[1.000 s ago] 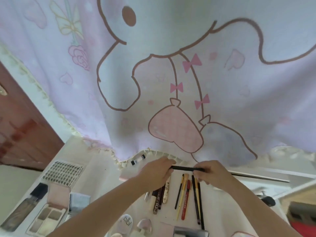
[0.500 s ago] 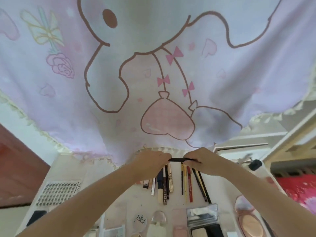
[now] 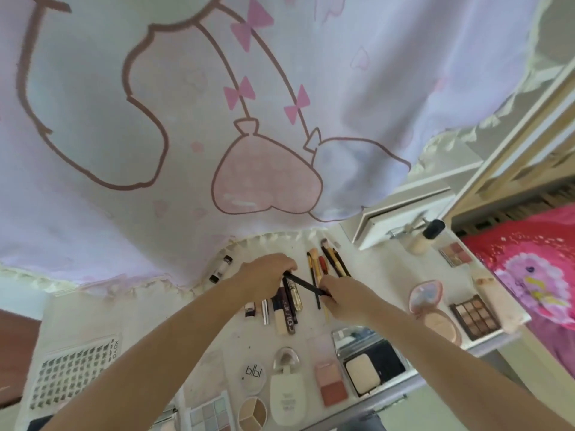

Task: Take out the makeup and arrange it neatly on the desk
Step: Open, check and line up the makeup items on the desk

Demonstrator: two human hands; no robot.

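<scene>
Both hands hold the thin black pencil: left hand and right hand each pinch one end. Formerly level, it now slants down over the white desk, among the row of pencils and brushes. Placement looks imminent.

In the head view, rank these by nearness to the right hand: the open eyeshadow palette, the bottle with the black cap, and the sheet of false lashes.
From the right hand:
1. Eyeshadow palette, to its right near the desk edge.
2. Bottle with the black cap, farther back on the right, beside the white box.
3. Sheet of false lashes, far across the desk on the left.
</scene>
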